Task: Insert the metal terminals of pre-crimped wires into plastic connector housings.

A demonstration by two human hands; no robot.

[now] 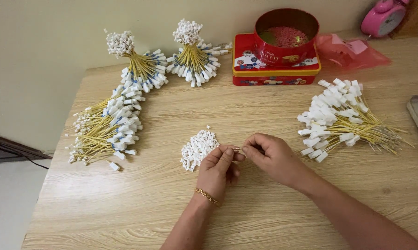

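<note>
My left hand and my right hand meet over the middle of the wooden table, fingertips pinched together on a thin yellow wire that barely shows between them. Just left of my left hand lies a small heap of tiny white plastic connectors. To the right of my right hand lies a loose pile of yellow wires with white tags. A gold bracelet sits on my left wrist.
A long pile of yellow wires with white and blue ends lies at the left. Two tied bundles stand at the back. A red round tin sits on a red box, beside a pink bag and pink clock.
</note>
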